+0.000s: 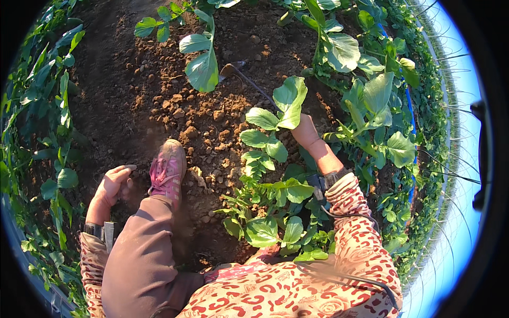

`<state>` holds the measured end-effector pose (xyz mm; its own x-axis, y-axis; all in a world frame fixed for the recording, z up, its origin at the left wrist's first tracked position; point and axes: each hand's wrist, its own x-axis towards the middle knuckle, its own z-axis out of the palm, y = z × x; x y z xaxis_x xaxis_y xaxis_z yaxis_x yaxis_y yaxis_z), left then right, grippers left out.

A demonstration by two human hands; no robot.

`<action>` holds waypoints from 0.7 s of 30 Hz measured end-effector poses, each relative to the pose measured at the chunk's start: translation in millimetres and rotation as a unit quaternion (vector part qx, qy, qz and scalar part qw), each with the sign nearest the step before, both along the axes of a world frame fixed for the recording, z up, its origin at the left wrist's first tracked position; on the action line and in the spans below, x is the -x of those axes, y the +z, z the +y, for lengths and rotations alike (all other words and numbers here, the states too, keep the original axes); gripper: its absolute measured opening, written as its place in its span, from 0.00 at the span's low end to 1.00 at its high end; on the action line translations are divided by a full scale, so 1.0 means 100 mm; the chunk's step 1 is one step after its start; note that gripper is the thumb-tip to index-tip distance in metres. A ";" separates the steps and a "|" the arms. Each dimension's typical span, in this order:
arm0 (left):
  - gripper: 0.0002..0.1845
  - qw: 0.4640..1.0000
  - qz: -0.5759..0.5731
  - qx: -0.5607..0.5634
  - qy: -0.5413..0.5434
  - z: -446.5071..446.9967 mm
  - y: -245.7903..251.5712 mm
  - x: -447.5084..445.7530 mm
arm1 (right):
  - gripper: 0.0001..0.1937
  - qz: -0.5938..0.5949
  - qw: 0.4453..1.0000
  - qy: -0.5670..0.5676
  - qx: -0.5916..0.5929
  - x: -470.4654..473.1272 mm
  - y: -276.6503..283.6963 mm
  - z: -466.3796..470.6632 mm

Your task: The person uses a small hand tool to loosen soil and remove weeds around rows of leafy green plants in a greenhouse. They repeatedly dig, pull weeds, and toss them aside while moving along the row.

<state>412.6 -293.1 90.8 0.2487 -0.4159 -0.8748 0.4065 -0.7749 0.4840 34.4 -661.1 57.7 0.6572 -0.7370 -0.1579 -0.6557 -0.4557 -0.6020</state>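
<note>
My right hand point(305, 131) grips the handle of a hoe point(256, 85), its fingers mostly hidden behind a broad green leaf point(292, 101). The hoe's metal head point(228, 70) rests on the crumbly brown soil, partly behind another leaf. Beneath my right forearm grows a leafy plant point(260, 230) that looks like a radish. On the other side, my left hand point(115, 183) hangs beside my bent knee. Its fingers are loosely curled and apart, with nothing visible in them.
My pink laced shoe point(167, 171) is planted on the clods. Rows of radish-like plants line the left point(65, 179) and the right point(372, 99), some with thick green root tops point(285, 18). A blue strip point(409, 107) runs along the right row, near thin wires point(449, 173).
</note>
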 end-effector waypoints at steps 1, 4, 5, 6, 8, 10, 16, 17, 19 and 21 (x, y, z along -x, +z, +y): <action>0.18 1.000 -0.005 -0.004 -0.003 0.01 0.01 -0.01 | 0.15 0.006 0.999 0.020 0.028 -0.01 0.03 -0.03; 0.14 0.999 0.011 -0.007 0.042 0.01 0.02 -0.04 | 0.17 0.069 0.991 0.069 -0.093 0.11 0.21 -0.07; 0.14 0.998 0.024 -0.015 0.060 0.02 0.03 -0.04 | 0.18 0.108 0.982 0.098 -0.120 0.15 0.28 -0.08; 0.15 0.998 0.016 -0.019 0.053 0.02 0.04 -0.04 | 0.21 0.216 0.964 0.123 -0.094 0.16 0.30 -0.09; 0.15 0.998 0.000 -0.029 0.049 0.01 0.06 -0.05 | 0.20 0.157 0.974 0.124 -0.106 0.18 0.35 -0.09; 0.15 0.998 0.006 -0.022 0.050 0.00 0.08 -0.06 | 0.18 0.054 0.980 0.106 -0.160 0.14 0.32 -0.08; 0.16 0.999 0.000 -0.030 0.031 -0.03 0.08 -0.02 | 0.14 0.148 0.966 0.211 -0.013 -0.10 0.12 -0.23; 0.16 0.999 -0.004 -0.026 0.032 -0.03 0.09 -0.02 | 0.14 0.209 0.961 0.184 0.007 -0.11 0.12 -0.28; 0.15 0.999 0.000 -0.021 0.029 -0.03 0.08 0.03 | 0.16 0.114 0.983 0.116 -0.084 -0.01 0.15 -0.30; 0.18 1.000 0.003 -0.021 0.016 -0.04 0.07 0.04 | 0.18 0.017 0.987 0.040 -0.158 0.16 0.23 -0.33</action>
<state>408.8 -297.2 98.1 0.2554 -0.3713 -0.8927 0.4347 -0.7807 0.4491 18.2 -693.8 80.7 0.7019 -0.5931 -0.3944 -0.6476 -0.3010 -0.7000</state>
